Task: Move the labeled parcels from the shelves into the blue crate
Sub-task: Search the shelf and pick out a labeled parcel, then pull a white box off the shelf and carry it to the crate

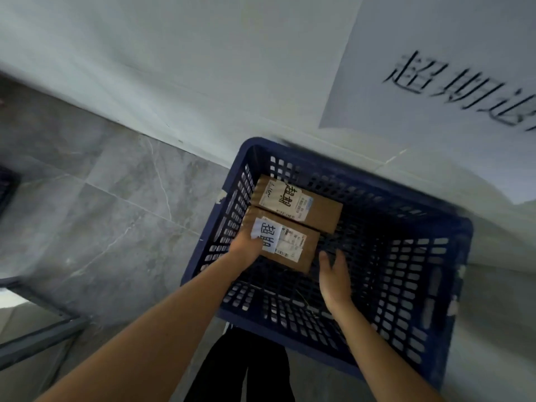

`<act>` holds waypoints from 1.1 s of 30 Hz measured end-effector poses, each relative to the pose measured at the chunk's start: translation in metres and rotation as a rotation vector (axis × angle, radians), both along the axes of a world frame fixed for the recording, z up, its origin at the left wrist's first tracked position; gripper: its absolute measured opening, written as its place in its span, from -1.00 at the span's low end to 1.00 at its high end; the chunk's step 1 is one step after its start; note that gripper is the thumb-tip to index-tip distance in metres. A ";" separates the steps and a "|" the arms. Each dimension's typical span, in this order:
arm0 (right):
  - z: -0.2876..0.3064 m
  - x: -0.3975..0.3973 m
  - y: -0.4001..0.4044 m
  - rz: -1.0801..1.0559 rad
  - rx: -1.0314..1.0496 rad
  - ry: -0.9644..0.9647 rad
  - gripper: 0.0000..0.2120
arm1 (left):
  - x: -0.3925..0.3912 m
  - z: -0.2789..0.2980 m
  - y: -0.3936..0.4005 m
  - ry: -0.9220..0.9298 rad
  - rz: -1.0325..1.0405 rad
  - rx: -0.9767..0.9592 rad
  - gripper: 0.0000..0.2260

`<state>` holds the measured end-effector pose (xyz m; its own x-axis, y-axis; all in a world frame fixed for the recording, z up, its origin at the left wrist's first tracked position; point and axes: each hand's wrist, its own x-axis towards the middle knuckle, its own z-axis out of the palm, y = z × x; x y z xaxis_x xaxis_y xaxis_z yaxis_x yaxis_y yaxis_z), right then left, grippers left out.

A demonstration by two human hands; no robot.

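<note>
A blue slotted crate [435, 285] stands on the floor against the wall. Two brown cardboard parcels with white labels lie side by side in its far left corner: the far parcel [316, 211] and the near parcel [301, 250]. My left hand [246, 248] holds the near parcel at its left end, on the label, inside the crate. My right hand [333, 274] hovers over the crate floor just right of that parcel, fingers relaxed, holding nothing.
A white sheet with black characters [449, 76] hangs on the pale wall [174, 68] above the crate. Grey marble floor tiles [101, 198] spread to the left. A dark metal shelf frame [40, 338] juts in at lower left. My dark trousers [240, 369] show below.
</note>
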<state>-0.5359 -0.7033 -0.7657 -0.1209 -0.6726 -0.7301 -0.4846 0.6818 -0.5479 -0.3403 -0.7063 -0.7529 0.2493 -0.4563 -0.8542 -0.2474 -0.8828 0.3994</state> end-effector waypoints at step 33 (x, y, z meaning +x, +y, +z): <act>0.661 0.437 0.160 1.304 -1.766 -0.269 -0.45 | 0.288 0.670 0.333 -1.726 0.149 -0.367 -0.44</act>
